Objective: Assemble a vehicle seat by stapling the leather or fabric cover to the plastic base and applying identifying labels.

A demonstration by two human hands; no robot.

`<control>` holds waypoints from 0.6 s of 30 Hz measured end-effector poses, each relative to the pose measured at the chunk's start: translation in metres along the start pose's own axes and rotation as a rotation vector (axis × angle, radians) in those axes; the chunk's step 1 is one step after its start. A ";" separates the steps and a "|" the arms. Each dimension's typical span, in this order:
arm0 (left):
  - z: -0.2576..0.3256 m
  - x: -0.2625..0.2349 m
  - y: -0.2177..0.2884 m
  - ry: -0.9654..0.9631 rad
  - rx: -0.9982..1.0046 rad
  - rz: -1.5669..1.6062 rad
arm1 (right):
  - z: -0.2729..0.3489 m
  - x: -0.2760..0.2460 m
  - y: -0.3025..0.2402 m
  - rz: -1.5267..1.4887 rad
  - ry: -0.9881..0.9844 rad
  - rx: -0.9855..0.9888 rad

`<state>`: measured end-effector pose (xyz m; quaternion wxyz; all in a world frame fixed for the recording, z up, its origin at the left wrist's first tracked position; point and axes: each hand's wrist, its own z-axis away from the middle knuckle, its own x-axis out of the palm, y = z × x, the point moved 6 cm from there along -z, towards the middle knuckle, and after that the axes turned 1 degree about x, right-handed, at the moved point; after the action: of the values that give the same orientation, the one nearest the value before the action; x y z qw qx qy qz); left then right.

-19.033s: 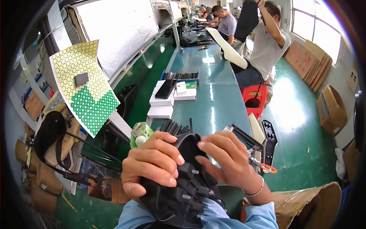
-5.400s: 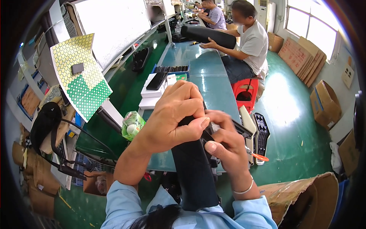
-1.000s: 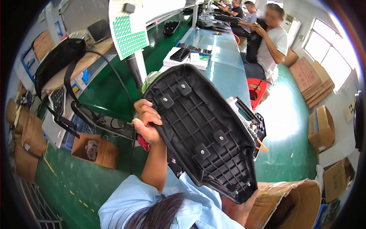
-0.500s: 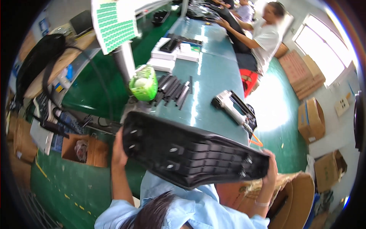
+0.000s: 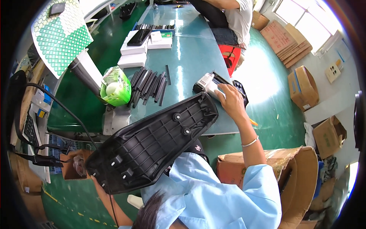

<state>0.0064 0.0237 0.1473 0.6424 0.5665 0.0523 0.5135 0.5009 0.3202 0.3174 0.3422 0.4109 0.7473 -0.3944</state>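
A long black seat base (image 5: pixel 148 143) is tilted across my lap and the table's near edge, its ribbed underside with bolts facing up. At its lower left end my left hand (image 5: pixel 100 187) grips the rim; most of its fingers are hidden beneath. My right hand (image 5: pixel 233 101) is over a pneumatic staple gun (image 5: pixel 206 82) lying on the table, its fingers stretched out and apart across the handle. An orange air hose (image 5: pixel 253 122) shows by my wrist. Several black strips (image 5: pixel 146 86) lie in a loose pile beyond the seat base.
A green plastic bag (image 5: pixel 119 91) stands left of the strips. White boxes (image 5: pixel 131 60) are behind it, with a black phone-like device (image 5: pixel 139 37) on top. A large cardboard carton (image 5: pixel 305 164) stands at my right. Another person (image 5: pixel 238 19) sits by the far table on a red stool (image 5: pixel 230 57).
My right hand has let go of the seat base and moved to the staple gun. The seat base has swung round and dropped left, its right end now higher. My view has shifted.
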 end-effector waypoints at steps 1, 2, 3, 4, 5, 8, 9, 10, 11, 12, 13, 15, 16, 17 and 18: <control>0.001 -0.003 0.001 -0.008 0.003 0.029 | 0.010 0.006 0.009 0.074 -0.105 -0.024; -0.002 -0.003 0.000 -0.010 -0.003 0.030 | 0.017 0.012 0.017 0.150 -0.203 -0.049; -0.005 -0.002 0.001 -0.002 0.006 0.016 | 0.020 0.017 0.024 0.155 -0.203 -0.045; -0.006 0.000 0.001 0.004 0.016 0.001 | 0.022 0.019 0.030 0.261 -0.170 -0.058; -0.003 0.007 0.000 0.006 0.015 -0.004 | 0.026 0.023 0.034 0.361 -0.140 -0.072; -0.001 0.033 -0.004 -0.066 0.029 -0.080 | 0.021 0.033 0.047 0.365 -0.152 -0.121; -0.005 0.034 -0.019 -0.103 -0.062 -0.032 | 0.021 0.031 0.039 0.382 -0.099 -0.271; -0.006 0.037 -0.032 -0.140 -0.154 0.016 | 0.019 0.030 0.044 0.381 -0.095 -0.267; -0.003 0.042 -0.040 -0.225 -0.125 0.057 | 0.020 0.036 0.050 0.343 -0.174 -0.325; 0.002 0.054 -0.044 -0.237 -0.126 0.055 | 0.023 0.044 0.058 0.308 -0.249 -0.377; 0.008 0.071 -0.049 -0.248 -0.176 0.071 | 0.030 0.033 0.066 0.111 0.047 -0.474; 0.018 0.072 -0.058 -0.219 -0.200 0.102 | 0.030 0.032 0.084 0.125 -0.110 -0.158; 0.019 0.066 -0.066 -0.206 -0.194 0.098 | 0.029 0.021 0.089 0.046 -0.129 -0.006; 0.023 0.064 -0.071 -0.198 -0.201 0.089 | 0.033 0.006 0.110 -0.018 -0.153 0.260; 0.031 0.068 -0.073 -0.183 -0.193 0.099 | 0.039 -0.008 0.131 -0.079 -0.176 0.521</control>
<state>0.1016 0.0639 0.1361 0.6697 0.5485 -0.0842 0.4936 0.6276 0.3298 0.2662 0.2730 0.4200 0.6036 -0.6203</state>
